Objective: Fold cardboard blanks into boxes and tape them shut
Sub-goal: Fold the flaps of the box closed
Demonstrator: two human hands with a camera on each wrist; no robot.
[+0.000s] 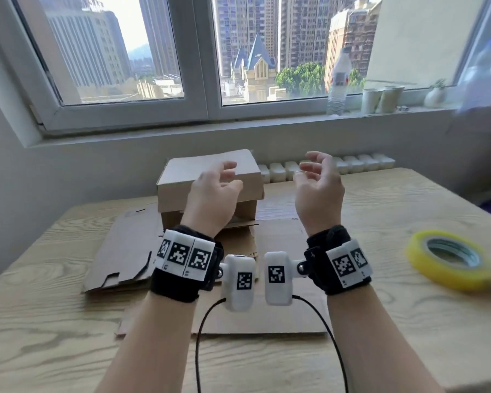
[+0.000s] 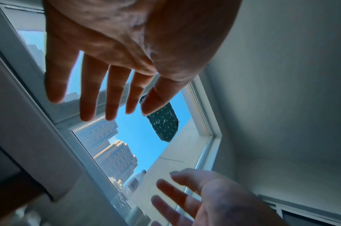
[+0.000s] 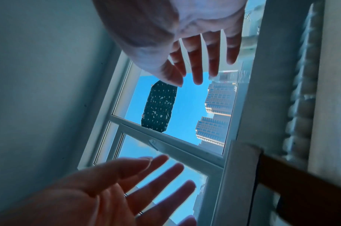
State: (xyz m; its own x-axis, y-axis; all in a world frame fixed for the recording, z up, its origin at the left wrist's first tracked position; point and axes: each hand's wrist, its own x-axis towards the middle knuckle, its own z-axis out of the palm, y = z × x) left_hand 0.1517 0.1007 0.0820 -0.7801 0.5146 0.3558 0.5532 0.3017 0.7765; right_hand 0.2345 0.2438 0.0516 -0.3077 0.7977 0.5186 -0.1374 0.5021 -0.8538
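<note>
Both my hands hang in the air above the wooden table (image 1: 68, 336), palms facing each other, fingers loosely spread, holding nothing. The left hand (image 1: 224, 177) hovers in front of a folded cardboard box (image 1: 179, 177), which sits on top of another box (image 1: 170, 214) at the back centre. My right hand (image 1: 312, 171) is level with it, to the right of the boxes. Flat cardboard blanks (image 1: 125, 256) lie on the table under my wrists. Against the window, the left wrist view shows the left hand (image 2: 107, 94) empty; the right wrist view shows the right hand (image 3: 196, 64) empty.
A yellow tape roll (image 1: 448, 259) lies flat on the table at the right. On the windowsill stand a water bottle (image 1: 339, 83), paper cups (image 1: 380, 99) and a small vase (image 1: 434, 96). A white radiator (image 1: 352, 164) runs behind the table's far edge.
</note>
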